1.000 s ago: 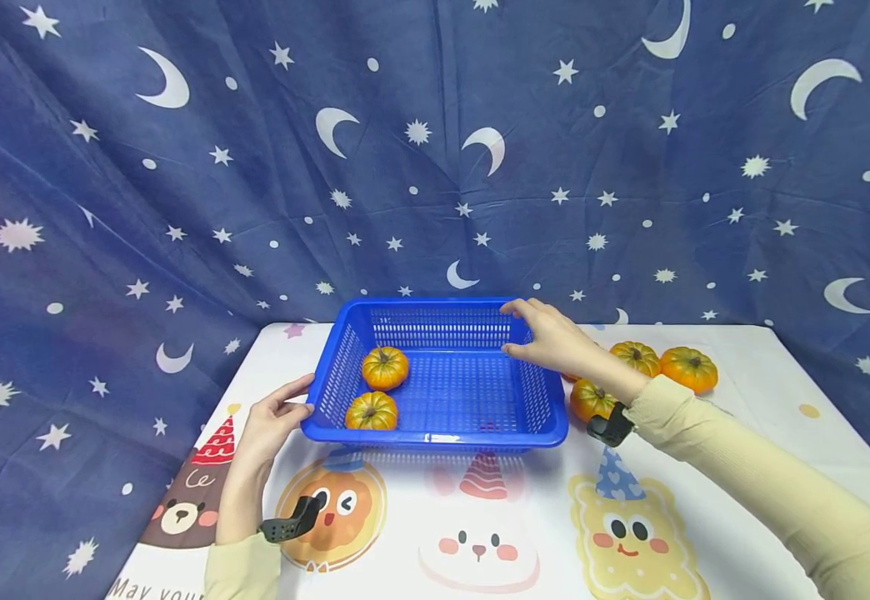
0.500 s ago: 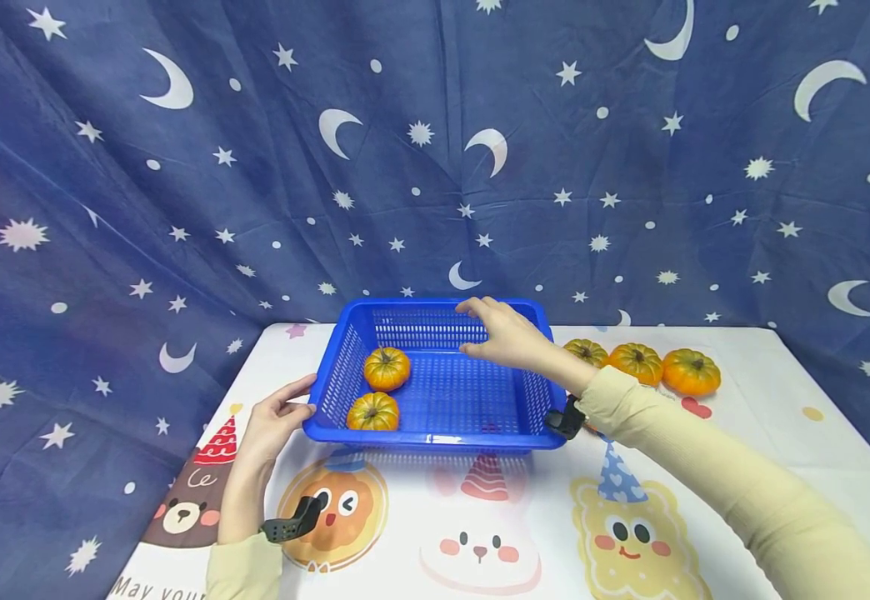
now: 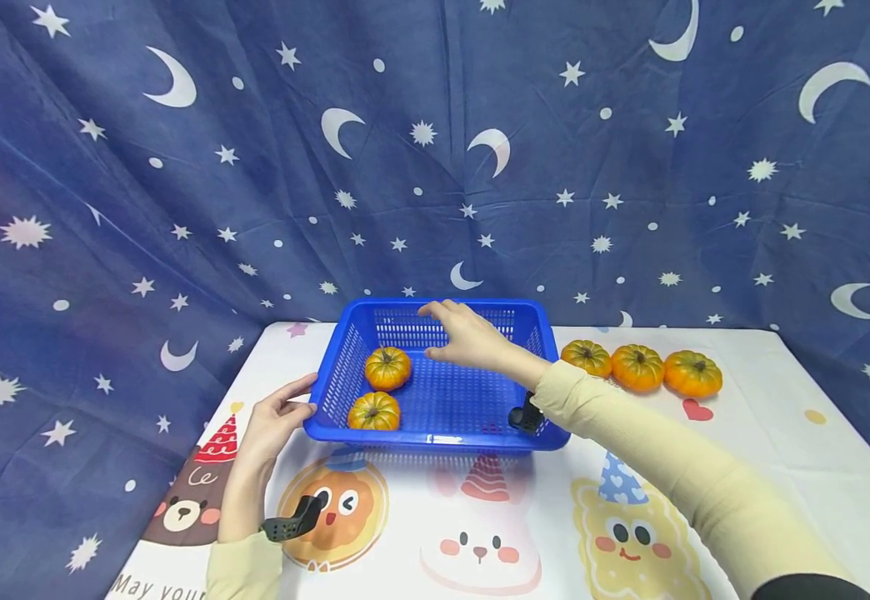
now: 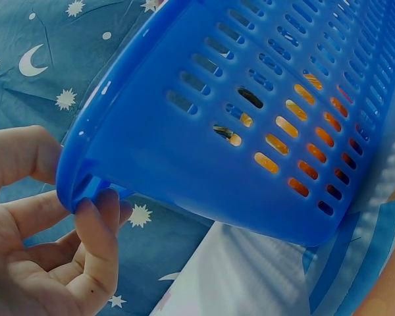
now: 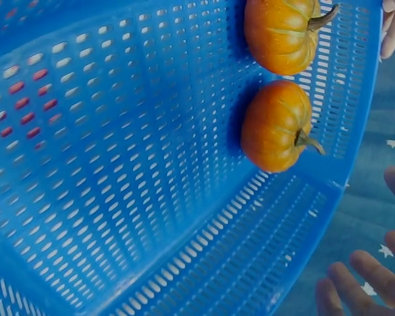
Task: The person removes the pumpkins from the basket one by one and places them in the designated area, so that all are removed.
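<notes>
A blue slotted plastic basket (image 3: pixel 442 440) sits on a table, with two ribbed orange pumpkins, one farther back (image 3: pixel 387 368) and one nearer (image 3: pixel 374 411), inside at its left end. A person's left hand (image 3: pixel 273 421) pinches the left rim between thumb and fingers; the right hand (image 3: pixel 468 337) hangs over the basket, released, its fingers parted and gently bent. Three more orange pumpkins with greenish tops (image 3: pixel 637 367) sit in a row on the cloth beyond the basket's right end. Pale yellow sleeves (image 3: pixel 645 425) meet black wrist devices (image 3: pixel 300 518).

The white tablecloth (image 3: pixel 765 433) carries cartoon prints: a brown bear (image 3: pixel 180 517), a round winking face (image 3: pixel 337 517), a white rabbit (image 3: pixel 480 554) and a yellow biscuit-like figure (image 3: pixel 630 550). A dark blue curtain (image 3: pixel 405 83) patterned with white moons and stars hangs behind.

Lettering (image 3: pixel 157 587) at the cloth's near left reads "May your" before the sleeve covers the rest.

The left wrist view shows orange through the end wall's slots; the right wrist view shows the pumpkins' curved brown stems and reddish print through the basket floor.
</notes>
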### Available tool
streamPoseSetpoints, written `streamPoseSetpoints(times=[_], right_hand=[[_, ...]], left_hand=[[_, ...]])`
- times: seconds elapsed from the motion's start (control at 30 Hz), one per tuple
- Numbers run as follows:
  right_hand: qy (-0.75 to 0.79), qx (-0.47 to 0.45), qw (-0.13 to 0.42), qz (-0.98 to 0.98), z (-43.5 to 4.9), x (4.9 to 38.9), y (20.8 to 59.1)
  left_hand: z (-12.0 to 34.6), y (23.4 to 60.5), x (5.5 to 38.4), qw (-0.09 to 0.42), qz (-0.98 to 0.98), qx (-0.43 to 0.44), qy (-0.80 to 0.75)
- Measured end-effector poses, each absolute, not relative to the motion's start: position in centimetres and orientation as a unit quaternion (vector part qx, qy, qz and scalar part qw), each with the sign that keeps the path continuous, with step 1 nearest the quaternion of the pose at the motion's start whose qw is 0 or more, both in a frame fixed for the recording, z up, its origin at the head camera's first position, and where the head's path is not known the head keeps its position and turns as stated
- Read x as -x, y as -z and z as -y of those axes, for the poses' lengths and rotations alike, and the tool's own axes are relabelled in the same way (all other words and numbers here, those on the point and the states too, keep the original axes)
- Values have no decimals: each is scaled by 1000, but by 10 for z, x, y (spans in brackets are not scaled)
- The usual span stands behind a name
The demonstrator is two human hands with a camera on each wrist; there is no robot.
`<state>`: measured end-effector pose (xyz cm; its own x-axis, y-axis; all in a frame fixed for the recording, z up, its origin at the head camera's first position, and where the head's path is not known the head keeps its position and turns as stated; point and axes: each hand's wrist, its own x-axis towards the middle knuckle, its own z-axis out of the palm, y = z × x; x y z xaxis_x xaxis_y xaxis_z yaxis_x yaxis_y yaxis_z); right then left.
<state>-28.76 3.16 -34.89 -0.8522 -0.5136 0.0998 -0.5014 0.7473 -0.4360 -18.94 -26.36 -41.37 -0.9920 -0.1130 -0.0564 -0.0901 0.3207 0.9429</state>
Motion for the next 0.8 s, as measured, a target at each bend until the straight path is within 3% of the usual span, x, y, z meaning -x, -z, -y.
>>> streamPoseSetpoints(times=[0.8], right_hand=[[208, 339, 48, -916, 21, 308, 383]], left_hand=[[263, 413, 189, 9, 814, -59, 578]])
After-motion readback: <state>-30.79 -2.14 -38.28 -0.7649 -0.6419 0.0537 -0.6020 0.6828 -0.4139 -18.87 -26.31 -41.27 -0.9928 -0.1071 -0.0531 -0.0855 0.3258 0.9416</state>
